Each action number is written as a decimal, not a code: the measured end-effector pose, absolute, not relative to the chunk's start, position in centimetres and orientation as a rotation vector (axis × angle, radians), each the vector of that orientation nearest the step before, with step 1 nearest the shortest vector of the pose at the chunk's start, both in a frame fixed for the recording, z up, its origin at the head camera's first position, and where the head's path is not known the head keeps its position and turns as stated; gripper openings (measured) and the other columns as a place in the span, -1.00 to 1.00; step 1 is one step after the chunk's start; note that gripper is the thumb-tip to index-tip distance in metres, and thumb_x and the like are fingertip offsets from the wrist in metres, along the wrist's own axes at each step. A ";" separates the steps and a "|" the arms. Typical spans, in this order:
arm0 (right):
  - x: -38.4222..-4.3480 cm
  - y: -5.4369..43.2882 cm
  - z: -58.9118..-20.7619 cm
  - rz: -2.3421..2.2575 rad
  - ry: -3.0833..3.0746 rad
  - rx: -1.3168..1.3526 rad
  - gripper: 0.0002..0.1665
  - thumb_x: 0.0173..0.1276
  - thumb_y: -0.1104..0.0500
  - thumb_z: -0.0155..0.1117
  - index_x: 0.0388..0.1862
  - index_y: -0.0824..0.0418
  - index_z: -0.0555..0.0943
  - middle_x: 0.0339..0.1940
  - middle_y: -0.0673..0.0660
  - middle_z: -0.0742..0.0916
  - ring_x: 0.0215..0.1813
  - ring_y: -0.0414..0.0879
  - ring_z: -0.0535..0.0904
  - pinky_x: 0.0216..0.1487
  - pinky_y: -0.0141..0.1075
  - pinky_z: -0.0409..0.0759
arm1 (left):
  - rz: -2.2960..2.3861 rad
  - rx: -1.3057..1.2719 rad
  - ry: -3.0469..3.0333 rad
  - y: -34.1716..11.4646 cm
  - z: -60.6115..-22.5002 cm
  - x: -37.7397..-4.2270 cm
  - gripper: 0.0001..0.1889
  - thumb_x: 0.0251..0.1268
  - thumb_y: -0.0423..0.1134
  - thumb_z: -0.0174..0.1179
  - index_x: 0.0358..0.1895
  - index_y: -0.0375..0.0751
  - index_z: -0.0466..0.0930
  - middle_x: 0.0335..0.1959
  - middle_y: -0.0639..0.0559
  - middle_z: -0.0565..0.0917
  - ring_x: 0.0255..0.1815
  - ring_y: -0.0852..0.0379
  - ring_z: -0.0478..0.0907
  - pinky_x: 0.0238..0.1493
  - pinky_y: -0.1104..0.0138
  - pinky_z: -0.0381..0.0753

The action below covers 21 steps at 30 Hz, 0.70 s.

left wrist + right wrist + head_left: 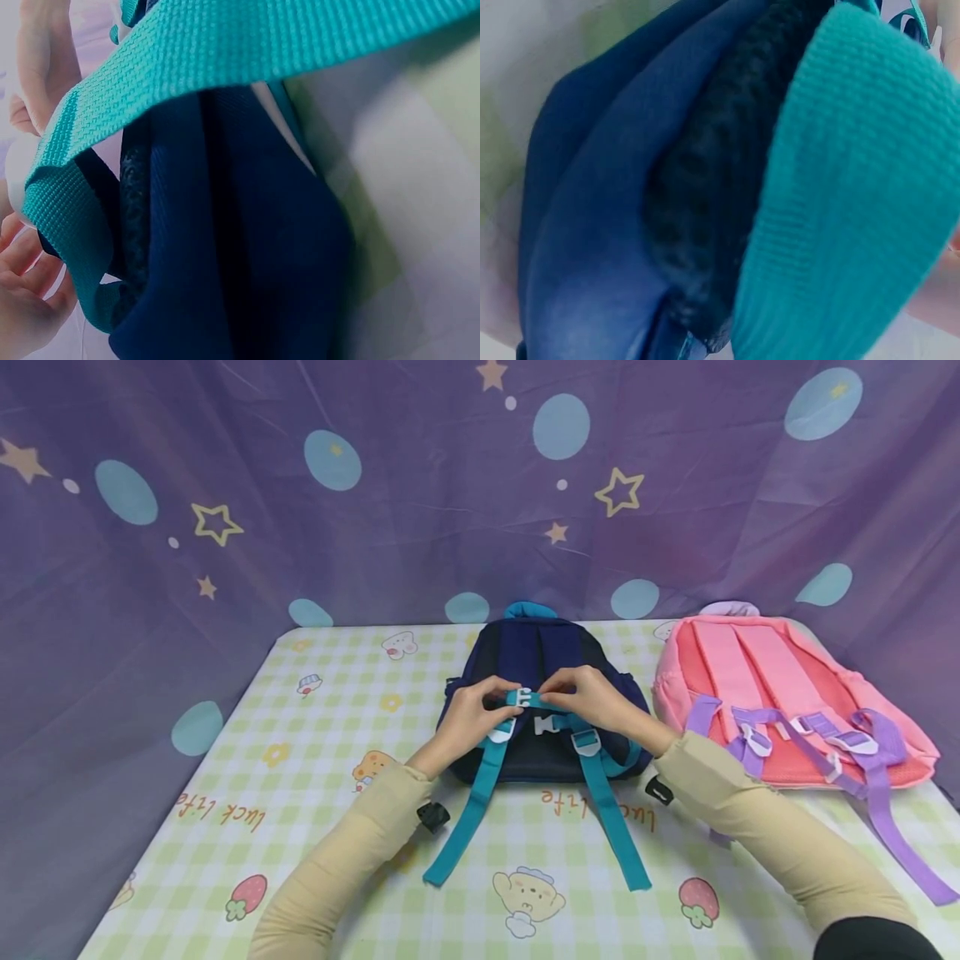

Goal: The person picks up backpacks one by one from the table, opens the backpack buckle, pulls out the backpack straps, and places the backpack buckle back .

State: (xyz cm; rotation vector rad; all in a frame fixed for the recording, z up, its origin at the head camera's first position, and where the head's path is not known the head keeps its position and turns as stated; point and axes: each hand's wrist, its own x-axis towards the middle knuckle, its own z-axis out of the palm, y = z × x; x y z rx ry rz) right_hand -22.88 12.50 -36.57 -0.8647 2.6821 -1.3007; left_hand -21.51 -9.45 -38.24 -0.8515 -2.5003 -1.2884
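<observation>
A navy backpack [542, 652] lies back-side up on the table, its teal straps [486, 797] trailing toward me. Above its middle, a white buckle [523, 697] sits on a short teal chest strap. The left hand [474, 714] pinches this strap at the buckle's left edge. On the right side, my right hand [592, 696] pinches the teal webbing between thumb and fingers. Just below hangs another white buckle piece [546, 725], attached to the right shoulder strap and touched by neither hand. In both wrist views, teal webbing [225, 45] [855, 187] hides much of the hands.
A pink backpack [750, 668] with purple straps [885, 810] lies at the right, close to the right forearm. The table wears a green checked cloth [315, 718]. Behind it hangs a purple curtain [435, 527] with stars.
</observation>
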 end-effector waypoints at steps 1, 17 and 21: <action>-22.9 12.4 -36.6 -1.306 2.680 -0.869 -0.83 0.39 0.31 0.25 -0.14 0.38 0.71 -0.20 0.21 0.75 -0.16 0.05 0.65 -0.12 -0.12 0.62 | -1.294 -0.854 -2.499 -9.4 -38.2 -21.5 -0.72 0.15 -0.42 0.37 -0.04 -0.35 0.65 -0.13 -0.18 0.72 -0.16 -0.09 0.67 -0.12 0.23 0.64; -22.6 11.6 -36.2 -1.324 2.660 -0.869 -0.80 0.40 0.31 0.24 -0.10 0.41 0.69 -0.17 0.24 0.74 -0.16 0.05 0.66 -0.13 -0.14 0.63 | -1.302 -0.884 -2.536 -9.4 -38.2 -21.3 -0.72 0.22 -0.40 0.33 0.00 -0.34 0.61 -0.17 -0.19 0.72 -0.11 -0.10 0.68 -0.13 0.24 0.65; -22.7 11.9 -36.3 -1.308 2.654 -0.850 -0.78 0.41 0.28 0.24 -0.06 0.39 0.69 -0.14 0.23 0.75 -0.12 0.06 0.66 -0.08 -0.11 0.62 | -1.304 -0.879 -2.541 -9.5 -38.3 -21.3 -0.72 0.23 -0.40 0.32 0.01 -0.34 0.61 -0.18 -0.19 0.72 -0.11 -0.11 0.68 -0.12 0.23 0.65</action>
